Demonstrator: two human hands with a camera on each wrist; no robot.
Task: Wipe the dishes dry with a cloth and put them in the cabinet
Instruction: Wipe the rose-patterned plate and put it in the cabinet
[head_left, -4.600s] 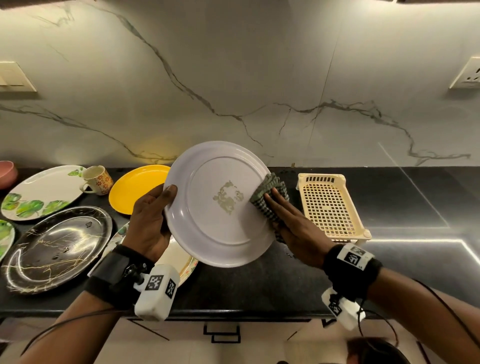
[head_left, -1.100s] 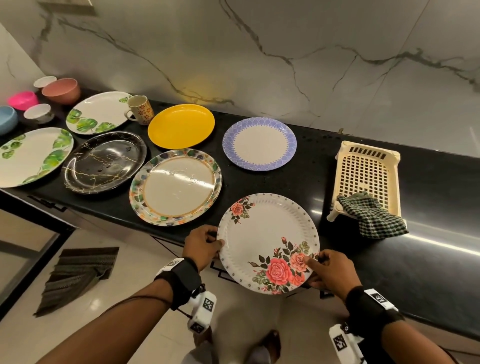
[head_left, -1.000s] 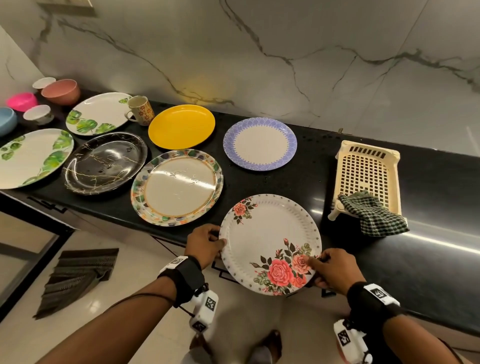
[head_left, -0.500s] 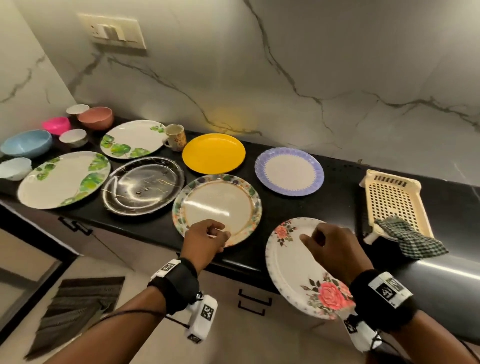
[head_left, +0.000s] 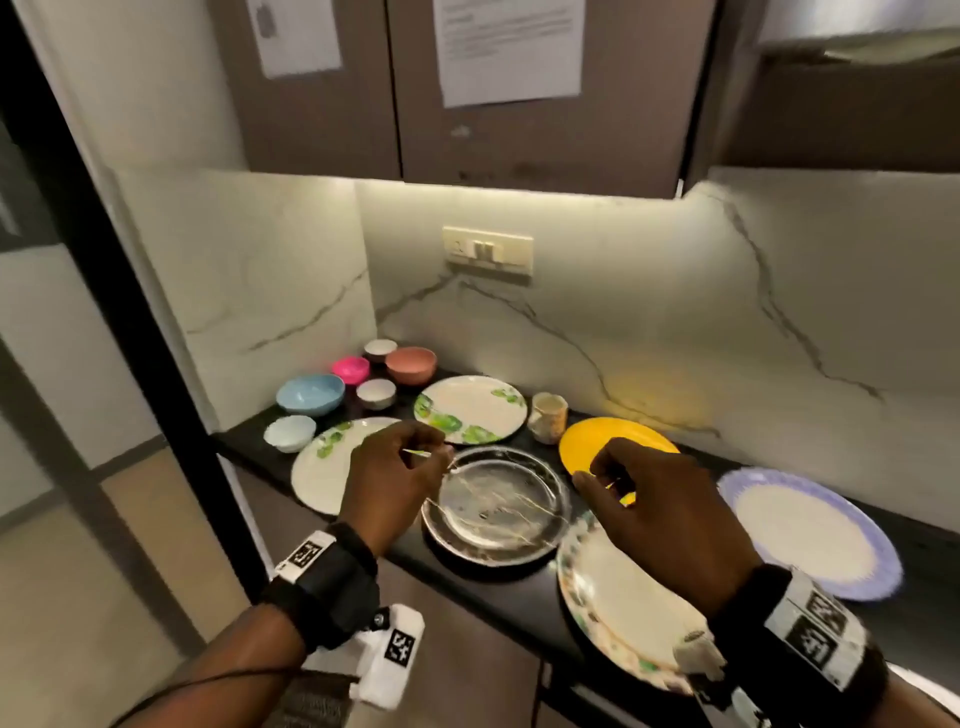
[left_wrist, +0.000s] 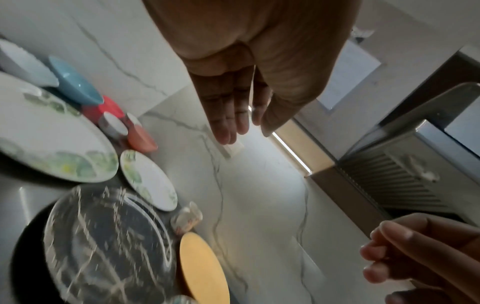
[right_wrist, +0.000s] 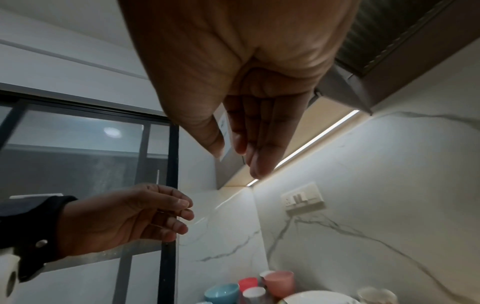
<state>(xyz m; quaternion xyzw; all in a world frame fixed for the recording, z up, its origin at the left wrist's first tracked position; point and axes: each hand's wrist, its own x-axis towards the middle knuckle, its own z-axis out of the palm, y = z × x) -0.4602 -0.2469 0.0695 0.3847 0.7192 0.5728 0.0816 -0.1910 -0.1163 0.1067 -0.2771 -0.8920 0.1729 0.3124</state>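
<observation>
Both hands hover empty above the black counter. My left hand hangs with loosely curled fingers over the edge of a black gold-veined plate. My right hand floats above a plate with a multicoloured rim, in front of a yellow plate. In the wrist views the left hand and the right hand show relaxed, nearly straight fingers with nothing in them. Brown upper cabinet doors are closed. The rose plate and the cloth are out of view.
A lavender-rimmed plate lies at right. Two leaf-patterned plates, a mug and several small bowls fill the corner. A switch panel is on the marble wall. A dark-framed glass partition stands at left.
Both hands let go of the rose plate, left it on the counter and rose empty. The view swung left and up, bringing the upper cabinet into sight.
</observation>
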